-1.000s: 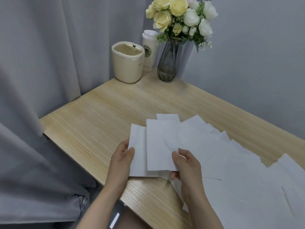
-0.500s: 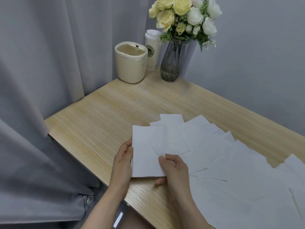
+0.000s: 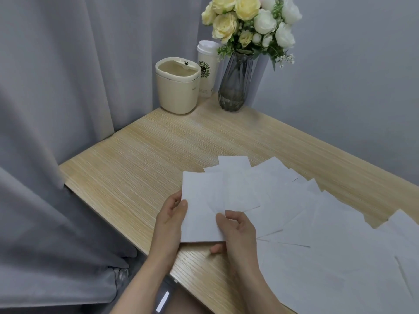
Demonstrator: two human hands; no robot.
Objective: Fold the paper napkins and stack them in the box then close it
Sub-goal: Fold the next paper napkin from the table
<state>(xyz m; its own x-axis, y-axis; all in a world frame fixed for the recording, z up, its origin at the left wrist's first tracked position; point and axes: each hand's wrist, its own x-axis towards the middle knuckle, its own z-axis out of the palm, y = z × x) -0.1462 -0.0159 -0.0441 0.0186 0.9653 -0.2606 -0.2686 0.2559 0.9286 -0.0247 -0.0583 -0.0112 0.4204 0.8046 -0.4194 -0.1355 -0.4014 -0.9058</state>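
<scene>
Our left hand [image 3: 171, 217] pinches the left edge of the napkin [image 3: 201, 214], lifted just over the near table [image 3: 140, 168] edge; our right hand [image 3: 238, 230] pinches its lower right corner, likely squaring it up for a fold. Loose napkins [image 3: 317, 234] fan out rightward, cut off by the frame. No box visible.

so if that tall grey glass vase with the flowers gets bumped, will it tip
Probably fairly easily: the tall grey ribbed glass vase looks narrow-based, and the yellow and white flower bunch spreads wide above it, so it seems top-heavy. Being glass, it would likely break.
</scene>
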